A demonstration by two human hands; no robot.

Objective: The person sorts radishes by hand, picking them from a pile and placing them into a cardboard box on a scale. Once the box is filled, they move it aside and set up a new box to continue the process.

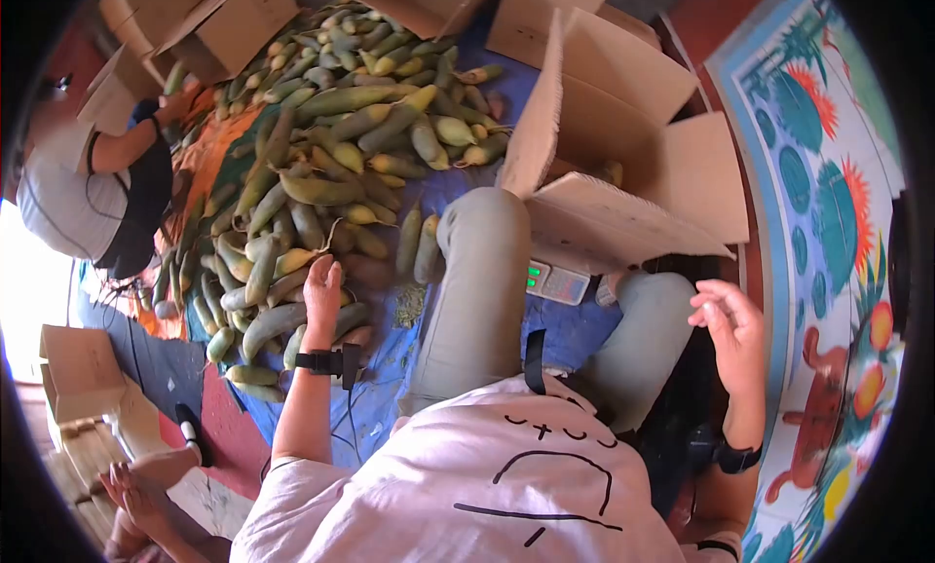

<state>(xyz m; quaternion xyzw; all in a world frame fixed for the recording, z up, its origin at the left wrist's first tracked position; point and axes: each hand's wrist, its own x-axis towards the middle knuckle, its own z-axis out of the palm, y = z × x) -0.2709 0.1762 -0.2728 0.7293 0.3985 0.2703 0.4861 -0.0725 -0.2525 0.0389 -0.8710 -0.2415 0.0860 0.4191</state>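
Over the near part of a large heap of green radishes (360, 125) is my left hand (322, 290), fingers pointing away and a little apart. Nothing shows in it; radishes lie around and just beyond its fingertips. My right hand (729, 321) is raised above my right knee, empty, its fingers loosely bent and the thumb apart. Between the hands, past my knees, a cardboard box (633, 217) stands with its flaps up. A radish (612, 171) shows partly inside it. At the box's near side is a scale (557, 282) with a lit green display.
Blue sheeting (380, 407) lies under the heap. More cardboard boxes (229, 27) line the back. Another person (97, 178) bends over the heap at left, and a person's hands (131, 495) show at lower left. A painted wall (808, 222) runs along the right.
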